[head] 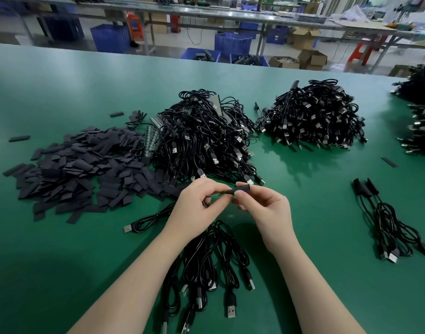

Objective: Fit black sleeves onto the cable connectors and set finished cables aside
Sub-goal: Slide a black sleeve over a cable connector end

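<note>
In the head view, a short black tubular sleeve (241, 189) is pinched by the right hand (267, 210) above the green desk (62, 92), while its other end, where the connector is hidden, is gripped by the left hand (194, 203). Fitting appears underway; next, the sleeve would be pushed fully home.

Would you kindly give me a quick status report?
Both hands pinching one black sleeve, left hand, right hand. Fitting under way. Nothing in the way.

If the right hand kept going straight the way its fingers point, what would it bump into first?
The right hand, pinching a black sleeve, points up and left toward the left hand. It would probably meet that hand's fingertips first, since they hold the same piece, though depth is hard to judge.
</note>
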### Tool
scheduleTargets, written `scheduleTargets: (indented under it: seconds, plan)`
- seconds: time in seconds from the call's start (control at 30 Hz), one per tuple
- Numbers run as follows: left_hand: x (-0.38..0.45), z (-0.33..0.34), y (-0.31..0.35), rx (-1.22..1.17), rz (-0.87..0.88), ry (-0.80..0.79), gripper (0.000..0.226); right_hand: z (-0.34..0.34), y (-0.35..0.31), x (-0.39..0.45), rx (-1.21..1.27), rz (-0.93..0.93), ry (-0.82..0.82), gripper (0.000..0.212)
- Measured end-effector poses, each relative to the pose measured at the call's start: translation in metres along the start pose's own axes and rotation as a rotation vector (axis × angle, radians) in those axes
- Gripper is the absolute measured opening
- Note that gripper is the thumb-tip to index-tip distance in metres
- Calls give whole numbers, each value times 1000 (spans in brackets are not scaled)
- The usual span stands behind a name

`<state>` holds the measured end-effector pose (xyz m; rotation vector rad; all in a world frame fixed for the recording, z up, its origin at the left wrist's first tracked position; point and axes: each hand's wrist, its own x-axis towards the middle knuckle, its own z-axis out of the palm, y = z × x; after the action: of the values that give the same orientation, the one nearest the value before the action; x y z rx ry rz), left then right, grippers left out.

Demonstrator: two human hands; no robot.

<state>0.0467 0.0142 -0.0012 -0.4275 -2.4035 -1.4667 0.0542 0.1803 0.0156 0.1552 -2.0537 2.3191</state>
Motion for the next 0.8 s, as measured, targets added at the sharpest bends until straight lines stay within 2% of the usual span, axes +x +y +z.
scheduleTargets:
  seconds: [0.23, 0.37, 0.5, 0.6, 0.8]
  plan:
    - [-2, -2, 3, -13, -25, -17, 24, -1, 1, 1, -20, -23, 77, 26]
    - [-3, -2, 3, 2, -80, -20, 41, -1, 2, 1, -9, -17, 88, 22]
    - [-2, -3, 5, 61, -127, 24, 29, 2, 2, 0, 4, -20, 91, 22]
    - [-2, -3, 8, 77, -134, 50, 21, 3, 3, -1, 0, -19, 105, 14]
    - [-4, -2, 13, 151, -145, 46, 23, 6, 5, -2, -68, -25, 128, 12]
